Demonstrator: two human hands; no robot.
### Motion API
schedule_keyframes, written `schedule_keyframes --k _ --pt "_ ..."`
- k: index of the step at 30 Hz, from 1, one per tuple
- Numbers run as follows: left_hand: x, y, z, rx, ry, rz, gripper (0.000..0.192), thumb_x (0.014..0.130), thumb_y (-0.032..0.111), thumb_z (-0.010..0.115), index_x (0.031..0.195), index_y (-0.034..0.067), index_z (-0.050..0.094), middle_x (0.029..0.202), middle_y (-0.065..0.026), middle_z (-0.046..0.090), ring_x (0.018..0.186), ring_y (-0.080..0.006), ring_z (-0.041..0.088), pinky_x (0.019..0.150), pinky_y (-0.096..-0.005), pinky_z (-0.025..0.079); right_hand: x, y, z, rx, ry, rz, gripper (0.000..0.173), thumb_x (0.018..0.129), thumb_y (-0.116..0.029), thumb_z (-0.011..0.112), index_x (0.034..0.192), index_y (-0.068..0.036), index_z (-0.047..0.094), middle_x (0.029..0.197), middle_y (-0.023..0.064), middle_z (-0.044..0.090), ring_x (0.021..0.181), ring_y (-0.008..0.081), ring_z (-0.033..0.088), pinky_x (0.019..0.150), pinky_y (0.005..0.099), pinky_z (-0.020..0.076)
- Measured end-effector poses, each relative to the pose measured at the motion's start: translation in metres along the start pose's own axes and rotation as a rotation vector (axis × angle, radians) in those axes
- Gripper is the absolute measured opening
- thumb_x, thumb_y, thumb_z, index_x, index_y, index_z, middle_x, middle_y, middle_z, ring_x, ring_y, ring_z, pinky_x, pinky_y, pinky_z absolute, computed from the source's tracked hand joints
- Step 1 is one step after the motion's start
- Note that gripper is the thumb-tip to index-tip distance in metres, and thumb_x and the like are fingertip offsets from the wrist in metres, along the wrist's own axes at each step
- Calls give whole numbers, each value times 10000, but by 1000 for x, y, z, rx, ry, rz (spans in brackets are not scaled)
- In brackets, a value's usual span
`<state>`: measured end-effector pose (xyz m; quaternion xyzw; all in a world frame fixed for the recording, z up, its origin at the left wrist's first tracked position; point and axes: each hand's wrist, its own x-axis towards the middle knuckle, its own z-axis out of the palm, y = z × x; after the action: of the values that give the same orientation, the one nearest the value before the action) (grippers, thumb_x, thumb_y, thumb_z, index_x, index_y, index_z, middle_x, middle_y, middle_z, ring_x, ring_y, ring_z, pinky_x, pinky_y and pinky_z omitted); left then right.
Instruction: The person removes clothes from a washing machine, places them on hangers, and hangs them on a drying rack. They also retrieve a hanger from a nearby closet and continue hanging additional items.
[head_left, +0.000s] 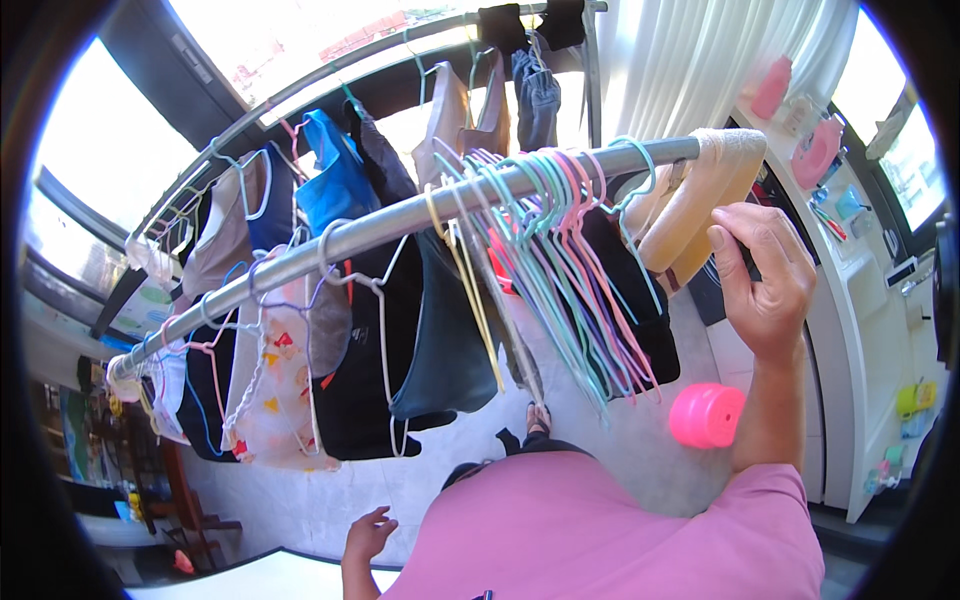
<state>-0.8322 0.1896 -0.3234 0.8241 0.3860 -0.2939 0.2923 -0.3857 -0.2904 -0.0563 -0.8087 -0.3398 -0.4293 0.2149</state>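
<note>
My right hand (765, 281) is raised beside the pale yellow towel (679, 214), which drapes over the right end of a metal clothes rail (382, 217). Its fingers are bent, thumb slightly apart, and nothing is in it. Low at my left side hangs my left hand (369, 534), empty with fingers loosely spread. Bare plastic hangers (562, 277) in green, pink and purple crowd the rail's right half. One green hanger (637, 165) sits nearest the towel. Further left hang a dark blue-grey garment (442, 352), black clothing (360, 390) and a patterned white garment (277, 390).
Behind is a second rail (292, 86) holding a blue garment (330, 172) and others. A pink round plastic stool or tub (706, 415) stands on the grey floor (637, 450). At right, a white counter (862, 292) carries bottles. Wooden furniture (184, 487) is at lower left.
</note>
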Motion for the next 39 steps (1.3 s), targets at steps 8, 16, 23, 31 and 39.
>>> schedule_keyframes --k 8,16,23,31,39 --pt "-14 -15 25 -10 82 145 508 954 380 777 1410 167 707 1268 -154 764 1079 -316 753 956 -419 585 14 -78 10 201 39 -43 148 875 3 811 1012 -4 755 956 134 744 899 309 705 849 386 568" --pt "-30 -136 166 -490 90 83 468 957 328 772 1373 119 727 999 -96 800 908 -180 753 857 -338 583 92 -131 71 94 -36 -171 208 952 -223 777 1051 -40 785 1104 105 768 1121 286 676 981 427 546" --pt "-102 -285 334 -759 -191 -423 495 1028 260 664 1435 -20 635 1037 -136 770 865 -214 764 696 -346 613 106 -115 43 100 -89 198 245 977 -282 767 1045 -52 818 1000 106 799 873 234 756 843 376 597" --pt "-126 -308 342 -899 -123 -576 472 1087 266 547 1452 -29 600 1182 -164 741 996 -258 731 816 -402 596 75 -96 65 75 -102 86 254 963 -214 742 1143 -46 805 1245 132 767 1242 300 662 1108 431 497" --pt "-40 -181 265 -1132 252 -177 535 1005 238 700 1469 -14 615 1084 -141 770 849 -235 778 696 -352 634 98 -93 95 251 -545 -148 496 901 -276 746 1350 -67 713 1363 177 706 1305 359 634 1160 468 454"
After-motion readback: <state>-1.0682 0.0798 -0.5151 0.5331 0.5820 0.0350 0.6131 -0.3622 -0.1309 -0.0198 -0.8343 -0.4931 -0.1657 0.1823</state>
